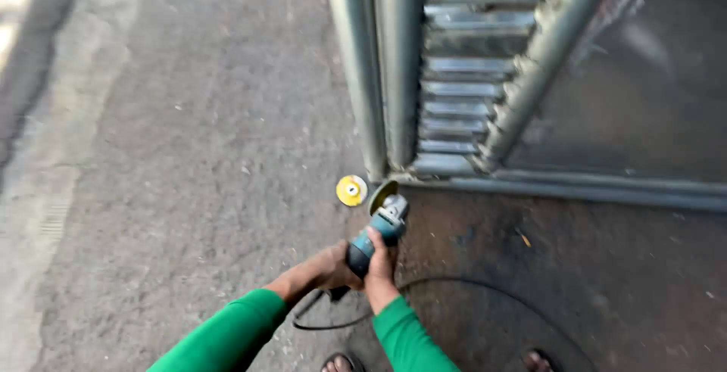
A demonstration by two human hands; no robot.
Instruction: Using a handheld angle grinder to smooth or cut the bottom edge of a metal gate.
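Two hands on one tool here: the left hand (327,267) has its fingers curled shut around the rear of the teal angle grinder (376,237), and the right hand (380,264) is clamped on the body just ahead, a two-handed grip that looks meant to steady it. Beyond the fingers, the grinder's disc (382,194) sits close to the foot of the grey metal gate frame (394,69), with a loose yellow disc (351,190) on the concrete floor (189,152) just to its left. Behind the fingers, the black cable (424,289) loops back toward the sandalled feet, seemingly kept away from the wheel.
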